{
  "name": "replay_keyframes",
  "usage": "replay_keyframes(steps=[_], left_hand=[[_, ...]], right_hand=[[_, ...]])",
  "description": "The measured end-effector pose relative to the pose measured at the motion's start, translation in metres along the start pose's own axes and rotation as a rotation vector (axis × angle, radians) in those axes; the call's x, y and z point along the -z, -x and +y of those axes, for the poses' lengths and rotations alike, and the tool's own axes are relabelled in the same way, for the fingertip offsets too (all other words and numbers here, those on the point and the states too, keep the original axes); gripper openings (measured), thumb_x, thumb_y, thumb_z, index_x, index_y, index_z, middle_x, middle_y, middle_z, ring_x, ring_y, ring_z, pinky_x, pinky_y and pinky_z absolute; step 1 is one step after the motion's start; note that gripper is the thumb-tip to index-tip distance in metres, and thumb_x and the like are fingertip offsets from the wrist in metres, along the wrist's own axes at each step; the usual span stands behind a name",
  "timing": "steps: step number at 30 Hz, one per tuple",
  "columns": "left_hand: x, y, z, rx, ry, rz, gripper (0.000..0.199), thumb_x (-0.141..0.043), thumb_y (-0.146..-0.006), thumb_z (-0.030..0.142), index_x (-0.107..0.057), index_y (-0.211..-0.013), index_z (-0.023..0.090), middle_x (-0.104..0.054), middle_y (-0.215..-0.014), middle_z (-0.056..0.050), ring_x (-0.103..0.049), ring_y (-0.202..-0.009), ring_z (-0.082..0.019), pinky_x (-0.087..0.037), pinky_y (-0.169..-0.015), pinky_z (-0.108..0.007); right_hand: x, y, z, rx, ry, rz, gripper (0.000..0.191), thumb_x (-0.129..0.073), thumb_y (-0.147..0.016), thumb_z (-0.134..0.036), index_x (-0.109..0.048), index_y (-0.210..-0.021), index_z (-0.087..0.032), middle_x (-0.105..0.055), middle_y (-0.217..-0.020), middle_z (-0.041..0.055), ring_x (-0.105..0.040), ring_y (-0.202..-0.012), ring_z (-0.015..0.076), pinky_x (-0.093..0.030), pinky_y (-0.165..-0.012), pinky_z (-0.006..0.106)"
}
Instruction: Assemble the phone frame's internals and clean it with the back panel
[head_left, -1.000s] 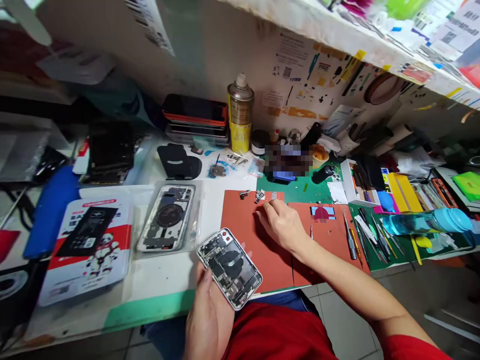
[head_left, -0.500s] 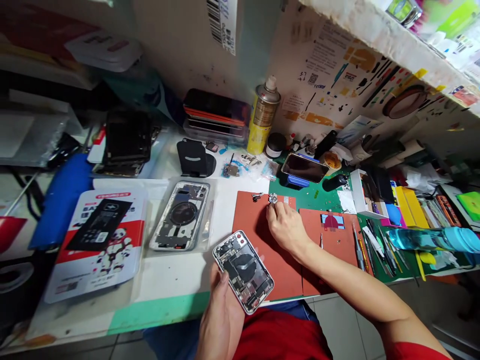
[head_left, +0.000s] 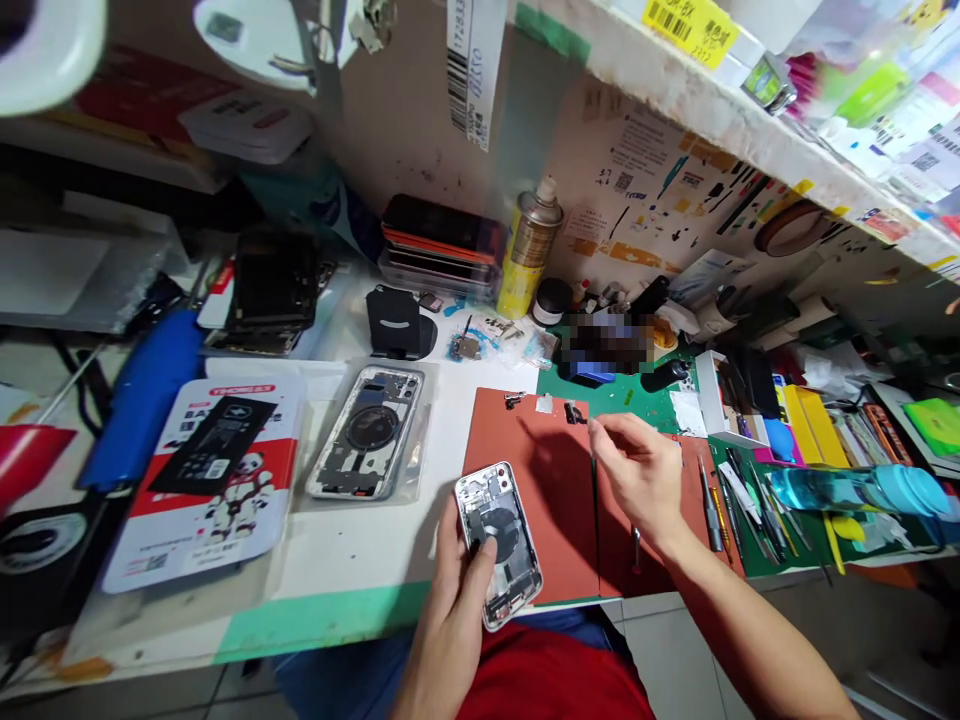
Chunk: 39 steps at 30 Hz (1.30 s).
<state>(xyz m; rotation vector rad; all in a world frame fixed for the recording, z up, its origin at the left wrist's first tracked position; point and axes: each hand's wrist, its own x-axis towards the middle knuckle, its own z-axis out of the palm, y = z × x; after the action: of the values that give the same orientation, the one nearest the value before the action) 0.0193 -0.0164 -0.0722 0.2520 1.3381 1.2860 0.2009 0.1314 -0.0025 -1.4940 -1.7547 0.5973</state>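
An opened phone (head_left: 517, 520), its inner parts bare, lies in my left hand (head_left: 469, 575). The fingers wrap its left edge and the thumb rests across its inside. Over the orange mat (head_left: 502, 440), my right hand (head_left: 641, 470) is raised with thumb and forefinger pinched together. A small dark phone part (head_left: 574, 412) with a short tail shows at those fingertips. Left of it on the mat are a small silvery piece (head_left: 545, 403) and another small dark metal part (head_left: 514, 400).
A second phone body (head_left: 366, 430) lies on a clear bag at left, beside a battery (head_left: 214, 455) on a white-and-red package. Screwdrivers and tweezers (head_left: 750, 500) lie at right near a blue bottle (head_left: 855, 490). A spray can (head_left: 530, 245) stands behind; a shelf (head_left: 675, 130) overhangs.
My right hand has lifted from the mat and moved right, with the small dark part at its fingertips. My left hand has shifted slightly right, its thumb now over the phone's inside.
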Motion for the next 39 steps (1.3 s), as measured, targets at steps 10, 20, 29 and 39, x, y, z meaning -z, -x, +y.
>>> replay_keyframes(steps=[10, 20, 29, 39], left_hand=[[0.010, -0.003, 0.001, -0.487, -0.823, -0.038, 0.074, -0.057, -0.105, 0.053, -0.032, -0.173, 0.033, -0.048, -0.171, -0.014, -0.051, -0.154, -0.039, -0.046, -0.124, -0.060], [0.004, 0.010, -0.019, -0.944, -1.224, 0.060, 0.075, -0.052, -0.109, 0.036, -0.020, -0.176, 0.021, -0.049, -0.167, -0.024, -0.054, -0.144, -0.043, -0.047, -0.114, -0.061], [0.006, 0.018, -0.026, -0.944, -1.290, 0.082, 0.075, -0.051, -0.110, 0.040, -0.021, -0.175, 0.017, -0.047, -0.168, -0.027, -0.052, -0.147, -0.046, -0.043, -0.115, -0.063], [0.009, 0.018, -0.024, -0.923, -1.377, 0.078, 0.076, -0.051, -0.109, 0.046, -0.026, -0.173, 0.014, -0.049, -0.166, -0.028, -0.055, -0.140, -0.046, -0.046, -0.112, -0.063]], right_hand=[[0.025, 0.049, -0.018, -0.543, -0.801, -0.068, 0.043, -0.087, -0.082, -0.057, -0.075, -0.071, -0.017, -0.057, -0.051, -0.0013, -0.040, -0.041, 0.0080, -0.030, -0.043, 0.025], [0.033, 0.060, -0.021, -0.649, -1.039, -0.146, 0.041, -0.094, -0.077, -0.052, -0.078, -0.071, -0.015, -0.062, -0.057, 0.0010, -0.043, -0.045, 0.0075, -0.027, -0.044, 0.023], [0.034, 0.066, -0.015, -0.639, -1.101, -0.196, 0.041, -0.092, -0.080, -0.052, -0.077, -0.071, -0.016, -0.060, -0.053, 0.0000, -0.043, -0.046, 0.0078, -0.029, -0.046, 0.024], [0.038, 0.068, -0.014, -0.624, -1.140, -0.223, 0.039, -0.091, -0.083, -0.051, -0.078, -0.072, -0.016, -0.060, -0.052, -0.0005, -0.044, -0.045, 0.0072, -0.030, -0.047, 0.023]])
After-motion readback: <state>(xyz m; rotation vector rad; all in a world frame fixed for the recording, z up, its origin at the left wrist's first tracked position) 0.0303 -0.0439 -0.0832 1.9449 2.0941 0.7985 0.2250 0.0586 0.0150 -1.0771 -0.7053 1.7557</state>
